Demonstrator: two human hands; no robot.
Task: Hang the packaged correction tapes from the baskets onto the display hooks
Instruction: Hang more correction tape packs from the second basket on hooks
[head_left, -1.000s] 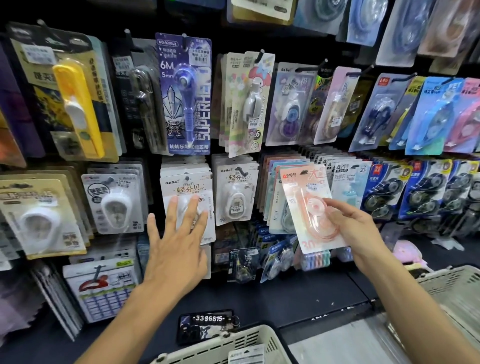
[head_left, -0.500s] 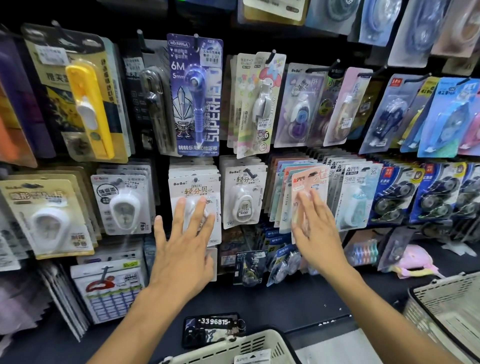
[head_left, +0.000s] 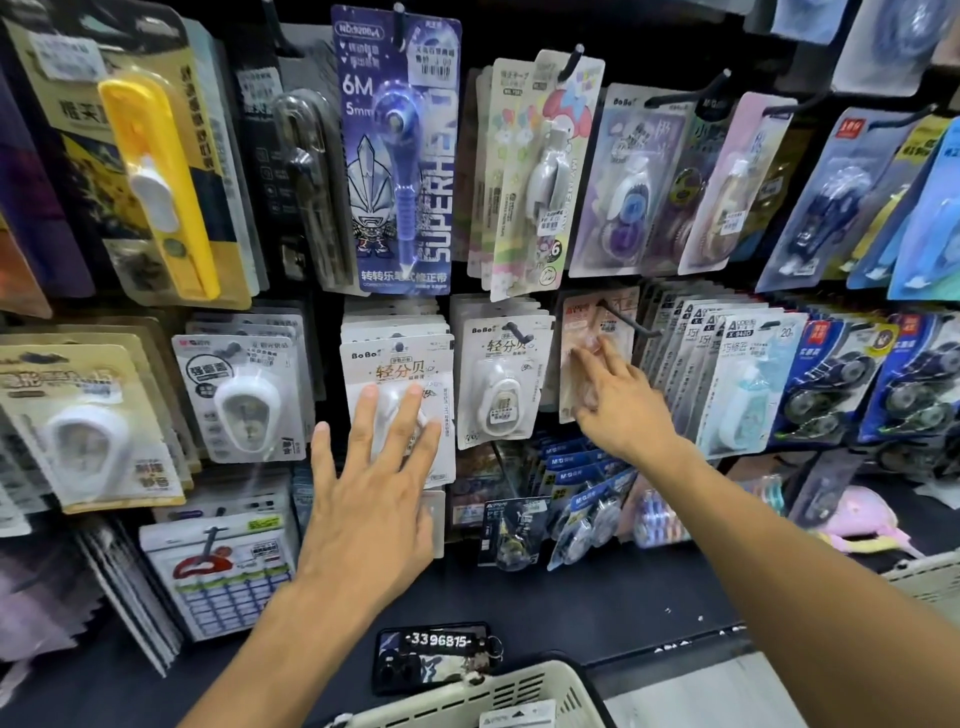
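A pink packaged correction tape (head_left: 587, 322) hangs on a black display hook (head_left: 626, 318) in the middle row, pushed far back on it. My right hand (head_left: 618, 405) presses flat, straight fingers against its front. My left hand (head_left: 371, 473) lies spread on a white BoBo correction tape pack (head_left: 397, 364) on the neighbouring hook to the left. Neither hand grips anything.
Rows of packaged correction tapes fill the dark wall on all sides. A cream basket (head_left: 498, 699) sits at the bottom centre, another basket (head_left: 930, 574) at the right edge. A phone with a number tag (head_left: 436, 654) lies on the black shelf ledge.
My right hand carried the pink pack from mid-air onto the hook and pushed it back to the wall. My left hand stayed pressed on the white pack.
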